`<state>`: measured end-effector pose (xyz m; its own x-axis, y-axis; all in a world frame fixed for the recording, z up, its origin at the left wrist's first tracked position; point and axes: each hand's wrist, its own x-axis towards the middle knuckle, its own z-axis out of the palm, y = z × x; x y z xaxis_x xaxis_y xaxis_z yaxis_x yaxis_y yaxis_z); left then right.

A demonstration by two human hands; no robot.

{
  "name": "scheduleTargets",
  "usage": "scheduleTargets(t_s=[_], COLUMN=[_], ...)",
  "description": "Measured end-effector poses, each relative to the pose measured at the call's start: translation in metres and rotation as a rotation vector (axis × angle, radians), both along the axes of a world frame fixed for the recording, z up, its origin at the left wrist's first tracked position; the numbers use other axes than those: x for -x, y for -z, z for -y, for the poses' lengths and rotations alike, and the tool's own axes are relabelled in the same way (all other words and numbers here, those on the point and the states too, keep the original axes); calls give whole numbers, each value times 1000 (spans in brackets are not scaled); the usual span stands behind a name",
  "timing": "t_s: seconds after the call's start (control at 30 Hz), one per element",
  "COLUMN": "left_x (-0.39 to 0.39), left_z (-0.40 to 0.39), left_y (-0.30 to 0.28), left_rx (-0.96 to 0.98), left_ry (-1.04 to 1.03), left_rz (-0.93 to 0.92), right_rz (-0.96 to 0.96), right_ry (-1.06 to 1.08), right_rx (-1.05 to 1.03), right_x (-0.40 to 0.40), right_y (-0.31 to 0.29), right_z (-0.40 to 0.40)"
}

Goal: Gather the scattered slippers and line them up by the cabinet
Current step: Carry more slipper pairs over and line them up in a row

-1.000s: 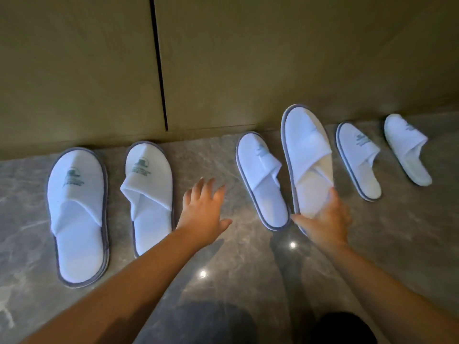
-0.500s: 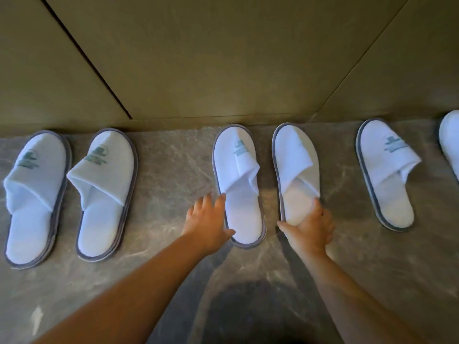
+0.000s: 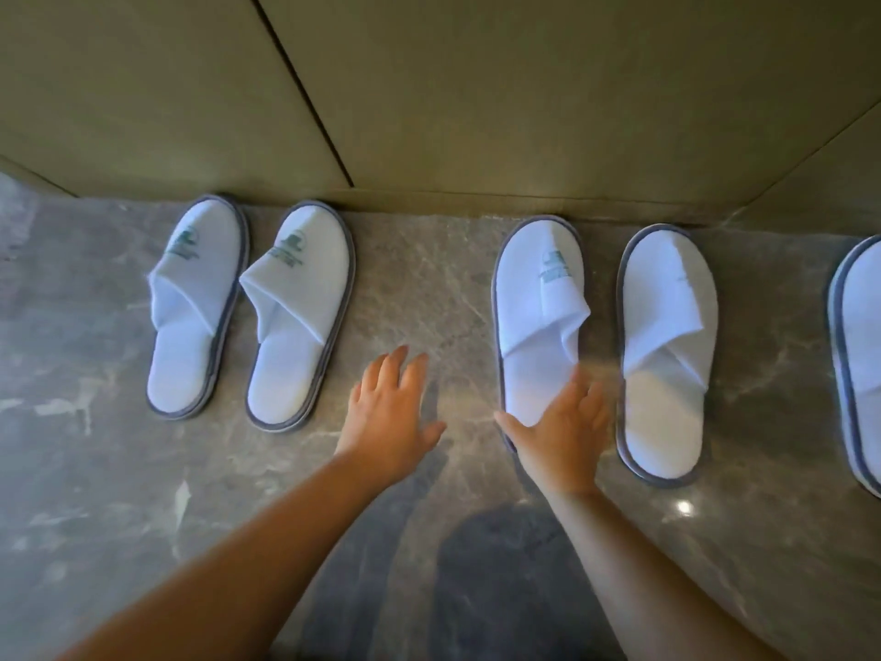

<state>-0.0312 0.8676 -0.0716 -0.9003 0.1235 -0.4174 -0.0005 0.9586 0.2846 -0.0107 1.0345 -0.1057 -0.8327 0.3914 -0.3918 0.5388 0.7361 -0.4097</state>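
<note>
Five white slippers are lying toes-in along the foot of the cabinet (image 3: 476, 97) on the marble floor (image 3: 95, 493). At ten o'clock, the first slipper (image 3: 198, 307) and second slipper (image 3: 300, 317) are sitting just beside each other. Our left hand (image 3: 388, 412) is hovering over bare floor near six o'clock, grip wide, fingers straight, holding nothing. Our right hand (image 3: 562, 431), blurred, is spreading a wide grip over the heel of the third slipper (image 3: 538, 302); whether it is touching, we cannot tell. The fourth slipper (image 3: 667, 350) is lying just beside it. At three o'clock the fifth slipper (image 3: 863, 355) is being cut by the edge.
</note>
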Motion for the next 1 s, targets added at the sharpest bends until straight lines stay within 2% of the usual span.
scheduleTargets(t_s=[0.1,0.27,0.47,0.57,0.83,1.0], left_x=[8,12,9,7,5,5], left_z=[46,108,150,160,159,162], left_y=[5,25,47,53,66,70], left_rx=[8,-9,83,98,-17,-34], left_ry=[-67,-129,57,120,53,40], left_rz=[-66,-64,63,94,22,-12], right_rz=[70,14,-9,-23,-7,-41], right_ry=[89,249,202,229,355,315], right_rx=[-20,-5,69,55,38,26], right_x=[13,22,17,22,21,20], right_y=[9,10,-11,-19,1,14], right_z=[23,48,95,109,144,160])
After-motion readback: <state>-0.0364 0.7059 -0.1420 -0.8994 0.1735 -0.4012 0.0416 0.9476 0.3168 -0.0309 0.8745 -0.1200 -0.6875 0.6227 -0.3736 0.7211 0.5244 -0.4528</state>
